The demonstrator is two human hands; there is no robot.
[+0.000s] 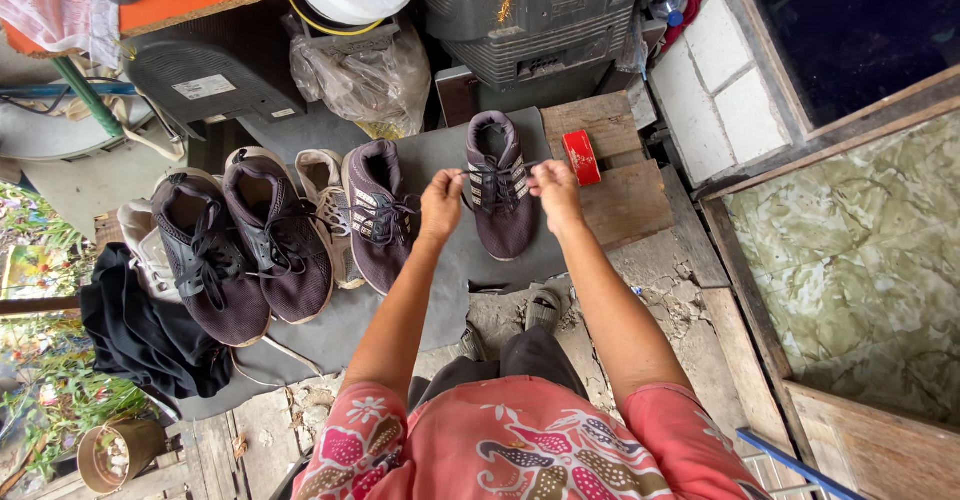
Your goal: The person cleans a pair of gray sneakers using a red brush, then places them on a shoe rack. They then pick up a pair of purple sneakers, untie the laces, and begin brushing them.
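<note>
both hands are pinched closed on the dark laces of the purple sneaker, one lace end each. the left hand has its grip closed at the shoe's left side, fingers curled in and the lace drawn taut across the tongue; the right hand has its grip closed the same way at the right side. the sneaker lies flat on the grey mat, toe toward the person, heel toward the stacked old television sets.

lacing goes best, i judge, with even tension on both ends, so the shoe stays centred and the crossings sit flat instead of bunching at the tongue.

just left of the left hand lies a matching purple sneaker, already laced, beside a beige shoe partly tucked under its neighbours. further left sits a pair of dark maroon sneakers, then black cloth heaped at the mat's edge. a small red box rests on wooden boards just right of the right hand. a crumpled plastic bag sits behind the mat.
</note>
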